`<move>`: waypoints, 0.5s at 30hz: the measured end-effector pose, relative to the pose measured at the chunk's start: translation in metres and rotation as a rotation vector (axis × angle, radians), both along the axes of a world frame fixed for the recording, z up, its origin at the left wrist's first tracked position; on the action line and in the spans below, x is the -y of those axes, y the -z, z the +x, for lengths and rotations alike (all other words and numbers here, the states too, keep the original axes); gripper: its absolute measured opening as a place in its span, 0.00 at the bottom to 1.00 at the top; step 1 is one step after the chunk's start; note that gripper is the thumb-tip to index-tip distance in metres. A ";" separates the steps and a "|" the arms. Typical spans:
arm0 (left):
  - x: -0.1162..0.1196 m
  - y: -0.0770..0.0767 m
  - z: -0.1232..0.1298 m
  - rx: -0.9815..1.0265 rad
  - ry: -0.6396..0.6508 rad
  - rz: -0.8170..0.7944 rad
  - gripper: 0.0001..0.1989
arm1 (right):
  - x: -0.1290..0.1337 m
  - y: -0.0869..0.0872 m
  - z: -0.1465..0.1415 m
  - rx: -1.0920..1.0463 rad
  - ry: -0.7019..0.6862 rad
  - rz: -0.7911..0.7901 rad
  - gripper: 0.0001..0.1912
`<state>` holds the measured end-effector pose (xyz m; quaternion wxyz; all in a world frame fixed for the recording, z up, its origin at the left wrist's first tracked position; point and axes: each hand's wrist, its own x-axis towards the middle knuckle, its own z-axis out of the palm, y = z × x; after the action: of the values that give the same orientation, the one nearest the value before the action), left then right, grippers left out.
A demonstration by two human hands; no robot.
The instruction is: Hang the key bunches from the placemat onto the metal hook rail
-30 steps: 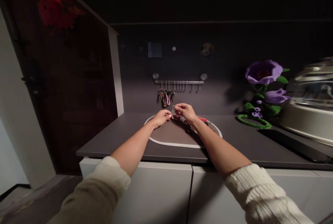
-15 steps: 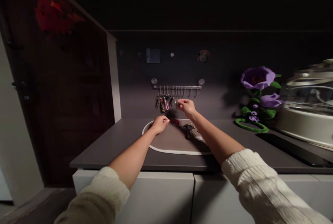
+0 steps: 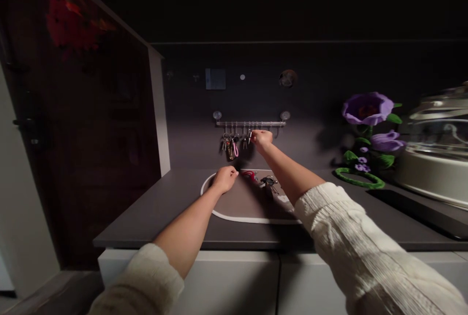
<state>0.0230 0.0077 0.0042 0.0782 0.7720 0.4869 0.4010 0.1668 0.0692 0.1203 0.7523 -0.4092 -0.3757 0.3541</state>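
Progress: our right hand (image 3: 262,138) pinches the round silver key ring (image 3: 250,136) higher now, beside the clear plastic rail (image 3: 234,124); our left hand (image 3: 225,179) curls, contents unclear.

no txt legible, no brands/nos. readable, rect. wall panel (image 3: 215,79) too dim

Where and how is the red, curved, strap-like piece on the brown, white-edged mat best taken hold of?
The red strap-like piece is probably best pinched at mid-curve, from above and its left: it lies low on the mat, small silvery bits sit at its right end, and a dark bunch of keys lies farther right.
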 end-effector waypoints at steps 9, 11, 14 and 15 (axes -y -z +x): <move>-0.001 -0.001 -0.001 -0.070 -0.029 0.001 0.11 | -0.005 -0.001 -0.008 -0.032 0.088 -0.085 0.04; -0.001 -0.001 -0.001 -0.069 -0.034 0.001 0.11 | -0.005 0.001 -0.008 -0.041 0.080 -0.100 0.04; -0.001 -0.001 -0.001 -0.059 -0.046 -0.006 0.10 | -0.005 0.005 -0.006 -0.053 0.052 -0.094 0.05; -0.001 -0.001 -0.002 -0.056 -0.051 -0.009 0.10 | -0.005 0.007 -0.006 -0.052 0.045 -0.088 0.05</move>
<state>0.0215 0.0087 0.0056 0.0580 0.7699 0.5101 0.3791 0.1613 0.0746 0.1132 0.7508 -0.4410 -0.3308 0.3639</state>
